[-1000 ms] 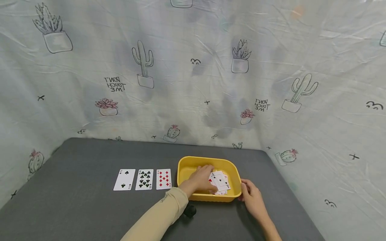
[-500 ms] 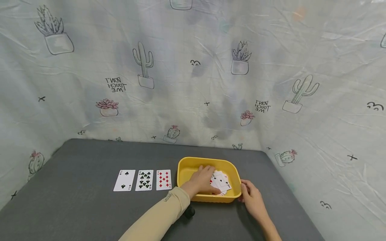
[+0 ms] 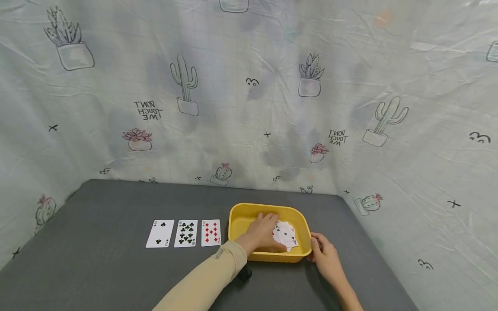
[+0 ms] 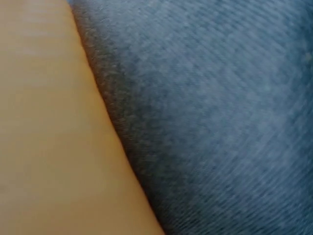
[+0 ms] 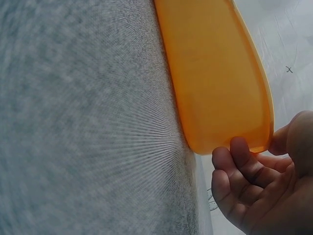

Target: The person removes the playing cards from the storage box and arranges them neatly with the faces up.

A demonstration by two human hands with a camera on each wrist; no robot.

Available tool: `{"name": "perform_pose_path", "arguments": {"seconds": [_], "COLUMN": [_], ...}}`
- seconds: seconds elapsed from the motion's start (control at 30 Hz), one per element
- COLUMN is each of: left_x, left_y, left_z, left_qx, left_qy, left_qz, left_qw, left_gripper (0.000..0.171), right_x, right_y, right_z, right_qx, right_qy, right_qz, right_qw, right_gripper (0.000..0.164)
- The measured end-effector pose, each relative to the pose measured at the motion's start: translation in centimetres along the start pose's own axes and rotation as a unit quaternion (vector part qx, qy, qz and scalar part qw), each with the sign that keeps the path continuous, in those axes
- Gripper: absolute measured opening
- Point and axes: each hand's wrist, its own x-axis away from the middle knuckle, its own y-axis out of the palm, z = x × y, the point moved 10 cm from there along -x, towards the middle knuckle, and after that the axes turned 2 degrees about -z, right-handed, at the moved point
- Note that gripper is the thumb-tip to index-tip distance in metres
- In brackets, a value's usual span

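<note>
A yellow plastic tray [image 3: 268, 256] stands on the grey table with a loose pile of playing cards [image 3: 285, 235] inside, an ace among them. My left hand [image 3: 261, 233] reaches into the tray over the pile's left side, thumb toward the near wall and bent fingers toward the far wall. Its fingertips are hidden; I cannot tell whether they grip cards. At the tray's right end my right hand [image 3: 328, 258] holds the rim. In the right wrist view the thumb and curled fingers [image 5: 244, 171] take the tray corner [image 5: 225, 112] between them.
Three face-up cards lie in a row left of the tray: a two of clubs [image 3: 160, 233], a black-suited card [image 3: 186, 233] and a nine of diamonds [image 3: 211, 233]. A small black object [image 3: 245, 274] sits beside the left sleeve [image 3: 208, 278]. Patterned cloth [image 3: 249, 108] hangs behind the table.
My left hand has slid slightly rightward over the card pile, covering more of its left side. The right hand keeps its hold on the tray, and the three laid-out cards stay put.
</note>
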Motion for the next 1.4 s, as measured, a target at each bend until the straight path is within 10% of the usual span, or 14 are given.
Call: {"name": "perform_pose_path", "arguments": {"seconds": [0.37,1.4], "left_x": [-0.33,0.26], "left_y": [0.43,0.17], "left_z": [-0.99,-0.76], "left_qx": [0.128,0.124], "left_qy": [0.004,-0.012], "left_qz": [-0.025,-0.024], "left_qw": [0.9915,0.9919], "left_gripper": [0.088,0.085], "right_x": [0.13,0.15], "right_y": [-0.09,0.32], "right_z": [-0.51,-0.07], "right_qx": [-0.008,-0.003], "right_qy": [-0.019,-0.001], "right_qz": [0.005,-0.003], "right_qw": [1.0,1.0], "right_gripper": [0.03,0.032]}}
